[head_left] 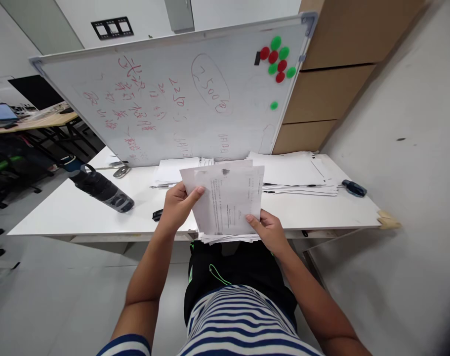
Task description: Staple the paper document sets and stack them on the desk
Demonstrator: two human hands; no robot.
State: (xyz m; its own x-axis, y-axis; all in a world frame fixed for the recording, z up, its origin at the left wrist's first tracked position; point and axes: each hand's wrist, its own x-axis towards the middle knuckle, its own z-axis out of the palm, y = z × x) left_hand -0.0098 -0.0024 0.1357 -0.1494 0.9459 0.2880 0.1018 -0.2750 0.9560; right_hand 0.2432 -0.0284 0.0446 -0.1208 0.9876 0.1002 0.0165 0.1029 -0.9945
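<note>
Pinching left hand (176, 205): closed at the upper left edge of the printed sheets (228, 200), thumb flat on the front face and fingers behind, opened only as far as the paper's thickness.
Right hand (271, 231): closed just as narrowly at the lower right edge, its thumb on the front and its fingers mostly hidden behind.
Printed sheets: between both hands, over the front edge of the white table (302, 212), print facing the wearer; another sheet's edge showed behind their top. How many there were could not be told.
Lower paper edges (228, 239): directly below the held paper; what bore them was hidden.
Black object (157, 215): just left of the left hand, on the table.
Paper stacks: one (176, 168) beyond the left hand, a wider one (295, 170) beyond the right, its edges uneven.
Bottle (102, 190): dark, left of the grip.
Mouse (121, 171): beyond the bottle.
Dark blue object (354, 188): well to the right of the right hand.
Whiteboard (154, 109): behind the stacks, with red writing and red and green magnets (275, 43).
Cardboard boxes (332, 94): right of the board, stacked.
</note>
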